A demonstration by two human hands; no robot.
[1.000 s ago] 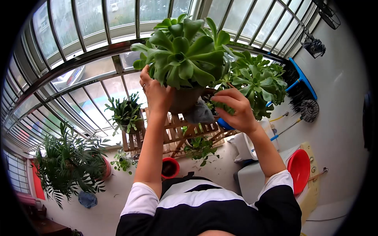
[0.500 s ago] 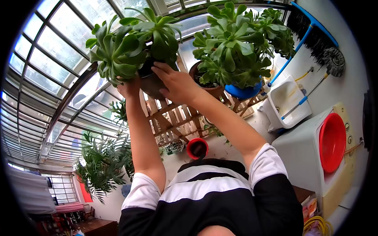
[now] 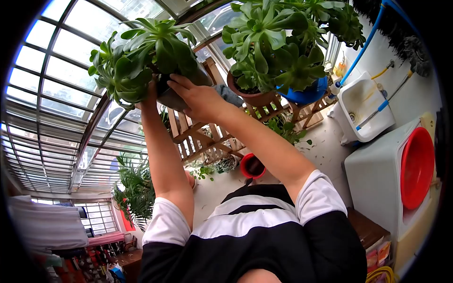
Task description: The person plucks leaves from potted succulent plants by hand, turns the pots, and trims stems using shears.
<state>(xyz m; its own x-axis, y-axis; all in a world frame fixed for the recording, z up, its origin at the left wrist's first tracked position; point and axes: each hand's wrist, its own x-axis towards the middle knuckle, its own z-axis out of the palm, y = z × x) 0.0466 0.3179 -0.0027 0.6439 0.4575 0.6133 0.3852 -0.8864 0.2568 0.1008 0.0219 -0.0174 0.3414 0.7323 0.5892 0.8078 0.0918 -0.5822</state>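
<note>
A large green succulent grows in a grey pot, held up above the wooden rack at the upper left. My left hand is closed round the far left side of the pot, its fingers partly hidden by leaves. My right hand lies against the pot's near right side, fingers bent over the rim. A grey cloth shows just right of the pot. Close by, another succulent stands in a brown pot, beside a blue pot.
The wooden slatted rack stands below my hands, with a red pot on the floor. Metal window bars run along the left. On the right are a white sink, a washing machine and a red basin.
The view has turned left. The held pot has moved left, away from the other succulents, and tilted. My right hand, earlier apart from the pot, is now on it.
</note>
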